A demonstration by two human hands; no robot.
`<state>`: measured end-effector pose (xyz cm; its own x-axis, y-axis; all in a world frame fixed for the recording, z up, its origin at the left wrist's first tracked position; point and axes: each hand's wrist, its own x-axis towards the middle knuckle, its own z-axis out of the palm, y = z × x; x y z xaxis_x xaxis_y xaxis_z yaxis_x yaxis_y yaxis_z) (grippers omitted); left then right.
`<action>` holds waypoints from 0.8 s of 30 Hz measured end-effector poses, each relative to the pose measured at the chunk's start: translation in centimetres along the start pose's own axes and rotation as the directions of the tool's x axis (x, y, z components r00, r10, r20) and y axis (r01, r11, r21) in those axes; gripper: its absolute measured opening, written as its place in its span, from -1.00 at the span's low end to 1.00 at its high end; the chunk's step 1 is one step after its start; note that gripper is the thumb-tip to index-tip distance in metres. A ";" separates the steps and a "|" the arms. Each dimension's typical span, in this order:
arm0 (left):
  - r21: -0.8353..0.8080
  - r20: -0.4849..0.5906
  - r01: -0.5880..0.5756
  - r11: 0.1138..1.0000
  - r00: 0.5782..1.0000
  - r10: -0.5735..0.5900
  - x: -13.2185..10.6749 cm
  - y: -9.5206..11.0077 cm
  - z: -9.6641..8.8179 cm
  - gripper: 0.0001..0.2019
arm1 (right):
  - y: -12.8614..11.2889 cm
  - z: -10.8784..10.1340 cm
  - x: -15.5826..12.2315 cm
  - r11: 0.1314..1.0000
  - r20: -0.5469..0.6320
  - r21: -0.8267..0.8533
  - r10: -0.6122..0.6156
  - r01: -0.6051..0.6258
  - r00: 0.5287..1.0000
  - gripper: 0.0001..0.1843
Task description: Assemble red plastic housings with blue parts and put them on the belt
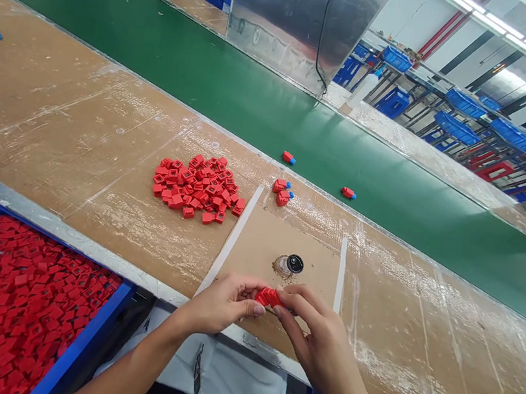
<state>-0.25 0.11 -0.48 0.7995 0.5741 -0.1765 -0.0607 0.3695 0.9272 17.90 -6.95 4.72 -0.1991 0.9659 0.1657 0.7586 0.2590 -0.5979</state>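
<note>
Red plastic block [269, 298], one piece, long axis running roughly side to side, pinched at its ends between the fingertips of the left hand [222, 303] and right hand [322, 344], the two hands about equally near, over the near edge of a cardboard sheet [256, 242]. Just ahead: round black-capped fitting [288, 265], on the sheet, nothing between. Farther left on the counter [81, 124]: loose pile of red blocks [198, 187]. Beyond the sheet: red-and-blue pieces [282, 192]. Lower left: blue crate [84, 335] heaped with red parts.

Factory line: green conveyor belt [211, 84], blue crates [465, 103]
</note>
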 end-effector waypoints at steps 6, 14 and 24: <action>0.070 0.008 0.036 0.997 0.999 -0.037 0.0 -0.1 -0.2 -0.83 | 0.4 0.8 0.1 0.999 0.012 0.030 0.012 -0.012 1.000 -0.83; 0.195 -0.028 0.032 0.980 0.999 -0.027 -0.1 -0.1 0.0 -0.85 | 0.1 2.1 -0.3 0.994 -0.049 0.073 0.083 -0.079 0.995 -0.83; 0.148 0.019 0.066 0.987 0.997 -0.070 0.9 0.4 -0.1 -0.66 | -0.8 2.3 0.4 0.970 -0.143 0.123 0.227 -0.210 0.963 -0.87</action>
<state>0.36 0.85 -0.27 0.8133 0.5326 -0.2343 0.0812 0.2948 0.9521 15.77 -6.72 3.47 0.0689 0.9883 0.1363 0.7010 0.0492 -0.7115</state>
